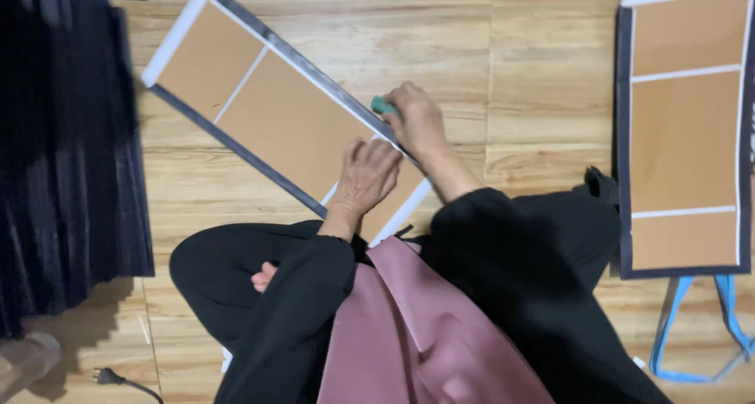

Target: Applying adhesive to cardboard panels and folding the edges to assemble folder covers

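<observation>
The left hand (366, 174) lies palm down on the brown panel (275, 117), fingers curled and pressing it to the wooden floor (440, 34). The right hand (417, 119) is closed around a small green tool (383, 105) at the panel's dark right edge. The panel lies slantwise in front of the person's knees, running far and left. A second brown panel (684, 129) lies well apart on the right, blue straps (676, 333) near it. Dark pleated cloth (63, 152) hangs on the left.

Warm even indoor light; soft shadows lower left; slight blur, dark cloth detail lost.
</observation>
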